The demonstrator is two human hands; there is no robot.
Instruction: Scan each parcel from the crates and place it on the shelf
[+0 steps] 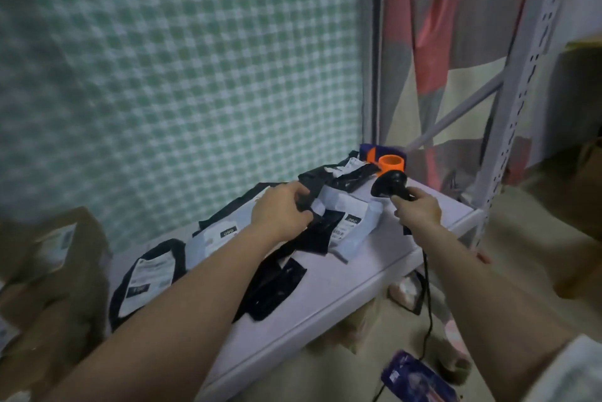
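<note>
Both arms reach over the white shelf [325,297]: the left hand [281,211] grips a black parcel [308,193], the right hand [418,208] holds a black scanner [391,185].

The left hand's fingers curl round the black parcel's near edge atop the pile; the right hand is wrapped round the scanner's handle, head tilted toward the parcels, its cable [428,297] hanging below the shelf edge. More black and white labelled parcels [350,222] lie across the shelf, one black-rimmed parcel [148,274] lying nearer the left end. An orange cup-like thing [392,164] stands at the far end, just behind the scanner. A cardboard box [49,265] stands left, blurred. The left forearm hides part of the pile; labels are too soft to read. A purple packet [413,377] lies low on the floor, cut off.
</note>
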